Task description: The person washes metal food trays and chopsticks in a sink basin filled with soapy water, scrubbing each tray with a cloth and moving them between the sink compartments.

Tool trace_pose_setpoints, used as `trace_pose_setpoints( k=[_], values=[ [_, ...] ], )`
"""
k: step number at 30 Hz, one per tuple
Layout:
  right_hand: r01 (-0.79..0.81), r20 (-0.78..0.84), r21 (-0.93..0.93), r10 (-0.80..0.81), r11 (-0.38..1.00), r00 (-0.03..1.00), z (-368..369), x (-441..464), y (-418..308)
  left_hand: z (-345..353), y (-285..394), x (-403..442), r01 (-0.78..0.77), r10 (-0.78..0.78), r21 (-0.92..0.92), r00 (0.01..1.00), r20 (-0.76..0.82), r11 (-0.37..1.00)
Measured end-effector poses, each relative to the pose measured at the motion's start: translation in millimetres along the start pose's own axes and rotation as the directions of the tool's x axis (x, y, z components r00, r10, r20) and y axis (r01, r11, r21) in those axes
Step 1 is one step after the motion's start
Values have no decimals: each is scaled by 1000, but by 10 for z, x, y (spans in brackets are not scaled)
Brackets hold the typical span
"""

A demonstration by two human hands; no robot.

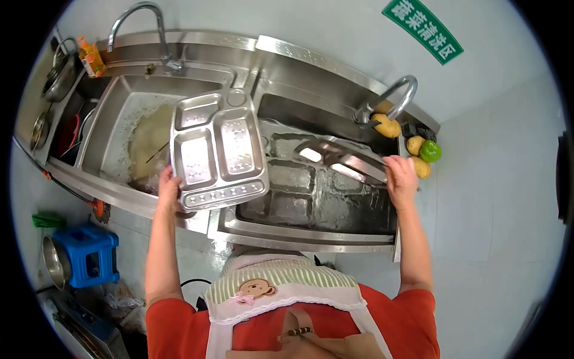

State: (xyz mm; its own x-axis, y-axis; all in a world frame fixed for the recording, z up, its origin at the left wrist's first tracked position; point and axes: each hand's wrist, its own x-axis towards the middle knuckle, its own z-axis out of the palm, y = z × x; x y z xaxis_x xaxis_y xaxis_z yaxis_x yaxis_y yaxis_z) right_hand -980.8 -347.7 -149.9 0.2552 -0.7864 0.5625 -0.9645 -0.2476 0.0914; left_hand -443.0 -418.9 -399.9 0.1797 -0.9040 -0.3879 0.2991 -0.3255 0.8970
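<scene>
The left hand [169,188] is gripping a silver, compartmented metal tray [236,140] by its near-left corner across the steel sink's divider [214,224], while the right hand [402,182] is grasping another silver metal tray [344,161], tilted above the right basin [311,240], seemingly for drainage.

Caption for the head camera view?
Left hand holds a compartment tray, right hand tilts another tray, above steel sinks.

The person wears a red top [394,323] under a pale apron [281,278] with green stripes and a bear patch [257,288].
</scene>
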Motion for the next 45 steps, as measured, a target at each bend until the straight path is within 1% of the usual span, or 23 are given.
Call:
trace_pose_setpoints(
  k=[4, 6, 8, 10, 14, 16, 20, 21, 22, 24, 26, 27, 30, 32, 34, 35, 36, 37, 38, 40, 41, 42, 45],
  values=[
    [-110, -207, -76, 92, 991, 974, -104, 239, -10, 16, -1, -15, -5, 6, -39, 1000, 27, 999],
    [-502, -74, 261, 535, 825, 841, -87, 355, 16, 83, 122, -113, 52, -50, -89, 999, 21, 995],
    [-487, 41, 603, 585, 632, 810, 142, 432, 85, 46, 70, -81, 0, 5, -72, 998, 67, 997],
    [-564, 173, 688, 652, 456, 738, 482, 551, -88, 48, 9, 0, 94, -76, -248, 994, 81, 964],
    [-674, 522, 737, 591, 50, 614, 1417, 680, -751, 58, 138, -63, 203, -134, -334, 967, 218, 921],
    [-674, 654, 726, 436, -135, 618, 1845, 722, -1139, 81, 176, -91, 197, -112, -336, 960, 256, 921],
    [-748, 758, 628, 386, -214, 526, 2454, 830, -1823, 74, 278, -191, 218, -154, -302, 963, 223, 928],
    [-767, 702, 641, 438, -43, 562, 2509, 829, -1938, 23, 164, -119, 116, -78, -206, 980, 182, 972],
    [-767, 614, 541, 462, 343, 640, 2563, 855, -1975, 0, 43, -28, 13, 3, -103, 989, 151, 995],
    [-436, 284, 383, 345, 814, 895, 2554, 751, -2117, 35, 73, -127, 64, -53, -121, 994, 93, 991],
    [-407, 398, 453, 229, 793, 888, 2620, 638, -2085, 45, 98, -145, 47, -40, -59, 992, 118, 997],
    [-435, 485, 616, 118, 657, 866, 2593, 576, -2034, 93, 208, -240, 44, -32, -83, 990, 139, 996],
    [-423, 323, 715, 274, 557, 906, 2498, 224, -1895, 112, 201, -268, 28, -27, -15, 997, 77, 999],
    [-599, 432, 566, 415, 567, 801, 2561, -211, -1582, 86, -27, -158, -32, 28, 52, 997, 70, 998],
    [-735, 652, 320, 424, 597, 629, 2993, -994, -1016, 190, 162, -295, -26, 18, 117, 997, 69, 993],
    [-784, 805, 29, 451, 620, 386, 2952, -1183, -809, 234, 197, -313, -40, 33, 118, 998, 58, 992],
    [-778, 799, -105, 518, 620, 305, 3011, -1457, -618, 272, 197, -328, -51, 46, 119, 998, 48, 992],
    [-818, 797, -258, 592, 514, 121, 3025, -1600, -404, 247, 164, -311, 7, -16, 96, 996, 92, 995],
    [-826, 801, -266, 591, 497, 97, 3024, -1736, -292, 273, 152, -318, 21, -32, 117, 995, 98, 993],
    [-774, 707, -319, 681, 547, 190, 3050, -1982, -147, 318, 132, -319, -3, 1, 81, 1000, 23, 997],
    [-832, 729, -336, 681, 441, 67, 3040, -1960, -116, 283, 100, -291, 9, -11, 89, 1000, 22, 996],
    [-836, 731, -344, 681, 428, 48, 3087, -1966, -112, 308, 104, -282, 18, -20, 94, 1000, 20, 995],
    [-882, 582, -98, 745, 461, 325, 3177, -1875, -140, 352, 70, -277, 9, -8, 112, 1000, -18, 994]
  ],
)
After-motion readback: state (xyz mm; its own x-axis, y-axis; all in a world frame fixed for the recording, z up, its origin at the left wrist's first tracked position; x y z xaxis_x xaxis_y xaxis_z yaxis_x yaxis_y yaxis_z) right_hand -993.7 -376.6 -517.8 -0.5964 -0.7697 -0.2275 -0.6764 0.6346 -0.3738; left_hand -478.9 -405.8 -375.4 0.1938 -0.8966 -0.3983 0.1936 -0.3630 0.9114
